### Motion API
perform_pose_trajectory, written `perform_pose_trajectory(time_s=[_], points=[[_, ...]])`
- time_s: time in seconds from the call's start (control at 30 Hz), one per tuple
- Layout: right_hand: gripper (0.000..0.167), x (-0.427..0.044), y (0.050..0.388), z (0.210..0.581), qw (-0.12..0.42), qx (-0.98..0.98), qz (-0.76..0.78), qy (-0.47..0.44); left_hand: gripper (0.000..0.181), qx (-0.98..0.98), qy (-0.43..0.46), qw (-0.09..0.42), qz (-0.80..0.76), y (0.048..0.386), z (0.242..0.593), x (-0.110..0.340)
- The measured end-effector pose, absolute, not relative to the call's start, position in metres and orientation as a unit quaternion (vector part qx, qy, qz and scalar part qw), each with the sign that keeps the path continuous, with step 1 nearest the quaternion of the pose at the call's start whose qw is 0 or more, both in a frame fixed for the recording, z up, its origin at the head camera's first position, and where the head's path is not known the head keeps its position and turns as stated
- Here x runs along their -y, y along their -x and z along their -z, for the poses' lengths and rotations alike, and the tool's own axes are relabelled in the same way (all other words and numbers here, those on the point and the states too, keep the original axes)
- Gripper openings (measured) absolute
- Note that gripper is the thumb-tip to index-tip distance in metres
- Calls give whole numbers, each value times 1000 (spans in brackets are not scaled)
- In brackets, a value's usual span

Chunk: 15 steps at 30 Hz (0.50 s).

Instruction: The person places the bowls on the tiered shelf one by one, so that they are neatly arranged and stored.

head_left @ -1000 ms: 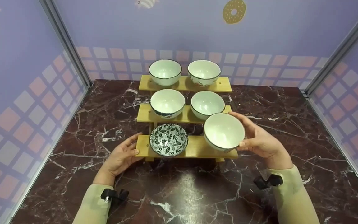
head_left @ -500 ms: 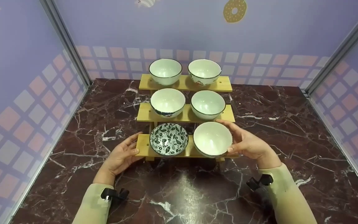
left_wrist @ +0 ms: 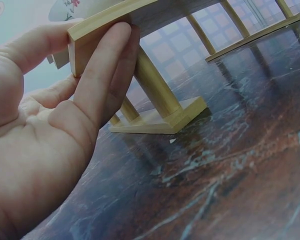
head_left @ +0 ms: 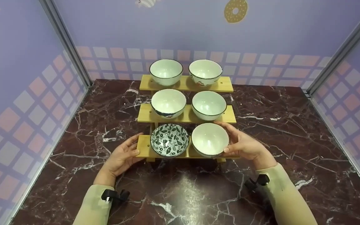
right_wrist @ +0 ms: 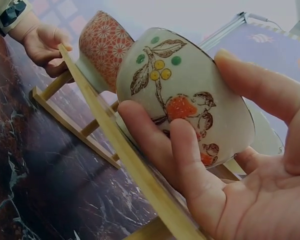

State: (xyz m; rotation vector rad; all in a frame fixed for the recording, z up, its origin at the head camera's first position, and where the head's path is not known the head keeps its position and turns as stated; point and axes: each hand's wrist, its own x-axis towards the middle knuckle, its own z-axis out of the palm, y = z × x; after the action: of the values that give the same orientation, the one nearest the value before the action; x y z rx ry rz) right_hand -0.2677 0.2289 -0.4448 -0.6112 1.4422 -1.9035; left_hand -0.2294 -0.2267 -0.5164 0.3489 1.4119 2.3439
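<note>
My right hand [head_left: 245, 145] holds a white bowl [head_left: 210, 139] by its right side, on the right half of the lowest step of a three-step wooden stand [head_left: 143, 147]. Leaves and orange fruit decorate this bowl's outside [right_wrist: 182, 100] in the right wrist view. Just left of it sits a bowl with a black leaf pattern inside [head_left: 169, 140]; its outside [right_wrist: 106, 47] is red-patterned. My left hand [head_left: 122, 157] grips the left end of that step, thumb above and fingers [left_wrist: 102, 75] beneath the board. Whether the held bowl's base fully rests is hidden.
On the middle step stand a cream bowl [head_left: 168, 101] and a pale green bowl [head_left: 209, 104]. The top step carries another pale bowl [head_left: 166, 72] and a white one [head_left: 205, 72]. Purple panels [head_left: 186, 28] enclose the dark marble tabletop [head_left: 180, 193].
My right hand has carried the white bowl left and down onto the lowest step, beside the leaf-patterned bowl. My left hand has stayed on the stand.
</note>
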Motion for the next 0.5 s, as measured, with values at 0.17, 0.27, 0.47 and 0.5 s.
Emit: perform_pose_trajectory(time_s=[0.17, 0.27, 0.47, 0.5], points=[[97, -228, 267, 444, 332, -552, 730, 228, 76, -503, -125, 191, -833, 229, 515, 226], [98, -228, 267, 444, 345, -540, 736, 219, 75, -506, -130, 190, -831, 229, 515, 226], [100, -228, 268, 445, 364, -526, 741, 204, 75, -510, -133, 188, -829, 229, 516, 227], [100, -228, 268, 445, 364, -527, 741, 203, 75, -510, -134, 187, -829, 229, 516, 227]])
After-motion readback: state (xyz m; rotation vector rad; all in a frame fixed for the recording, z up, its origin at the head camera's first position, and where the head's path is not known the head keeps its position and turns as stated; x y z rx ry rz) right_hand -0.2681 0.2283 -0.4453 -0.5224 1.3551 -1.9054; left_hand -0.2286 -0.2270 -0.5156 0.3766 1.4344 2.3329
